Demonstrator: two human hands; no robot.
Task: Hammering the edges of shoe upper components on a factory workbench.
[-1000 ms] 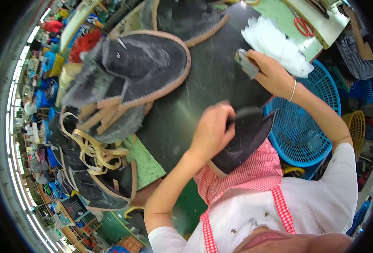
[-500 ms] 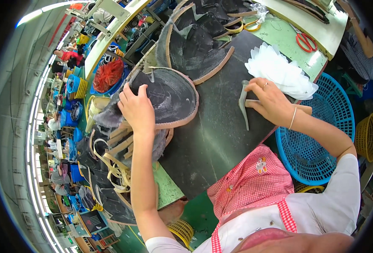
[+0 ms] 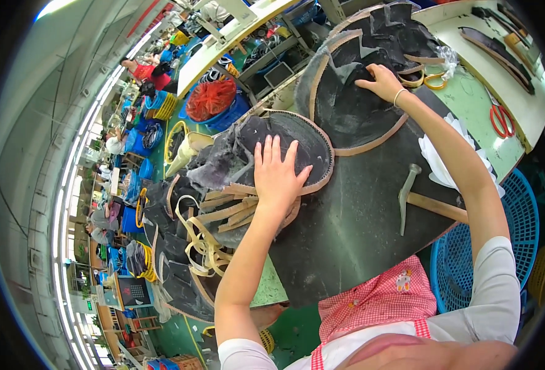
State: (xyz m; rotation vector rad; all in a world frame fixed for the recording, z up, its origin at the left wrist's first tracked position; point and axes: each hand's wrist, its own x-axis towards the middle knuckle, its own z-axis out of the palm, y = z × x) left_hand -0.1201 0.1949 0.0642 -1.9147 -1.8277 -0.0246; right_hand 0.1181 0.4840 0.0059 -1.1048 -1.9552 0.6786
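Note:
My left hand lies flat with fingers spread on a black, curved piece with a tan edge and grey fuzzy lining, which looks like a shoe upper. My right hand reaches to the far side, over a stack of similar black pieces. Its thumb and fingers are apart, the fingertips at the dark surface. A hammer with a curved metal head and wooden handle rests on the black work mat, touched by neither hand. Thin white sheets lie partly behind my right forearm.
Red-handled scissors and yellow-handled scissors lie on the green table. A blue basket stands at the right edge. Cream strips and more black pieces are at the left. A red bag sits in a blue tub beyond.
My right hand has let go of the hammer and moved away to the far stack. My left hand now lies flatter on the near piece. The whole view has shifted.

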